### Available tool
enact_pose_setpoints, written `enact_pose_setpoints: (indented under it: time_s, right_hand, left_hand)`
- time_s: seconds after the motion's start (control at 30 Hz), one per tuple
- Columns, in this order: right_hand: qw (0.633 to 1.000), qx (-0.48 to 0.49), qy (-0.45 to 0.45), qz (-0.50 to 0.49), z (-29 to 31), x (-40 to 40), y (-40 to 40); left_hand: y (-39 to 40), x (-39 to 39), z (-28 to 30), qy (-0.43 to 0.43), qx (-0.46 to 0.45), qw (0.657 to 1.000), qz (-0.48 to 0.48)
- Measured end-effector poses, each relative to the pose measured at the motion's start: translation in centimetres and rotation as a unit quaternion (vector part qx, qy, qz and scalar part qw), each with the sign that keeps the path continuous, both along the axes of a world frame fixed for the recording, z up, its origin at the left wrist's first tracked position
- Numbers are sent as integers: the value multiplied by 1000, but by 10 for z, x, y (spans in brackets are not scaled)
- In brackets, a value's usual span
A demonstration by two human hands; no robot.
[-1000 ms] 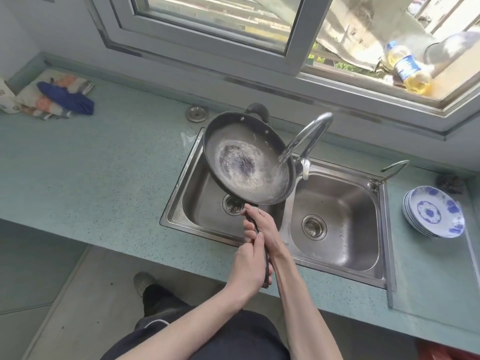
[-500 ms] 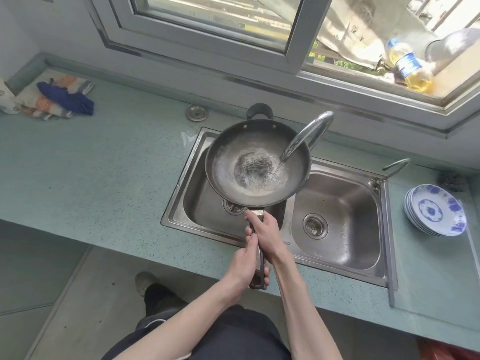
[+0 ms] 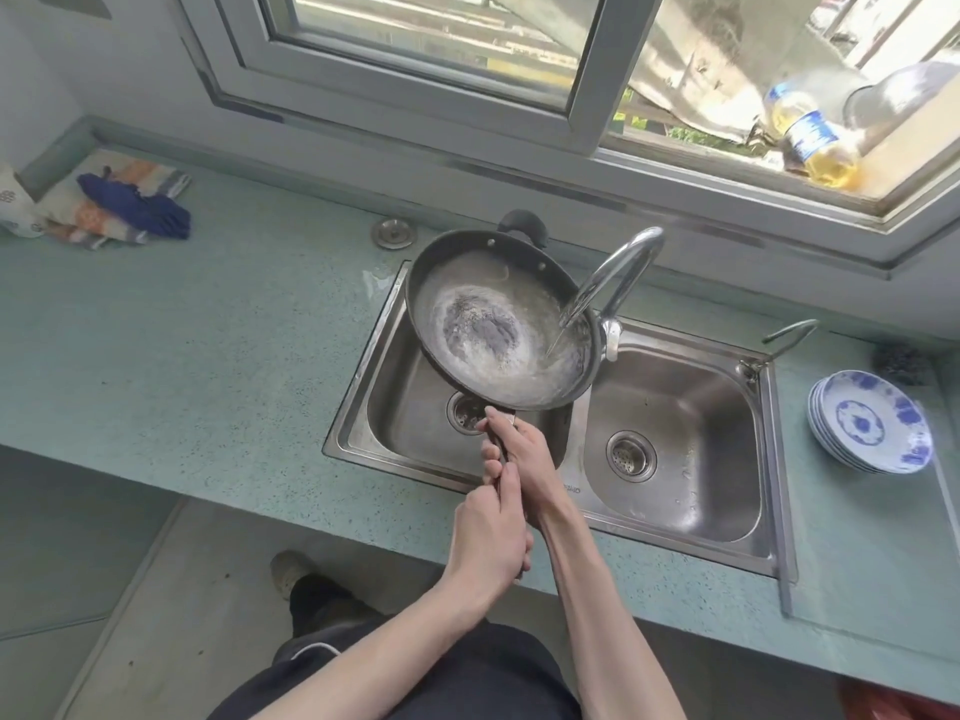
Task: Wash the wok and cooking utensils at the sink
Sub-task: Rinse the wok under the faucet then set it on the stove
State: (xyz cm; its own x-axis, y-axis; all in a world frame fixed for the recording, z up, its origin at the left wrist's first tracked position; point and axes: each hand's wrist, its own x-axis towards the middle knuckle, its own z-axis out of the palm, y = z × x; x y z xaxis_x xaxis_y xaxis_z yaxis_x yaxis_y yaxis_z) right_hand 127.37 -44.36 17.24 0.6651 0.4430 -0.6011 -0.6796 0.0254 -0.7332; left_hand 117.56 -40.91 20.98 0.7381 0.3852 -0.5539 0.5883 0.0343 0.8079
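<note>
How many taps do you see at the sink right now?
2. The tall curved tap stands behind the divider between the two basins, running water into the wok. A smaller tap sits at the right basin's back right corner.

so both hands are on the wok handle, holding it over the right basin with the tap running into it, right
Not quite: the head view shows the wok over the left basin, not the right one. The rest holds: the left hand and right hand grip its handle, and the tap runs water into it.
</note>
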Motion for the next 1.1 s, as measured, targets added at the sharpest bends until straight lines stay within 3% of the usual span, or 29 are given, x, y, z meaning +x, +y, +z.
enact_pose_setpoints:
  time_s: [0.17,0.3,0.63,0.87,1.1]
  right_hand:
    - [998,-61,-2,-7,1,4,-1]
    - [997,-78,-16,-21,-7,1,-9]
    - [998,-41,-38,-1,-20,-7,-18]
    - [1000,-3,-18,13,-7,-7,-8]
    - [998,-68,-15,-4,-5,-6,-6]
  left_hand:
    - [3,4,2,5,-142,989,45]
    - [0,0,-8,2,-189,982,25]
    - [-4,-6,-26,45,-136,989,-24]
    - [-6,-7,-14,2,-50,999,9]
    - [0,-6,-8,38,-191,980,52]
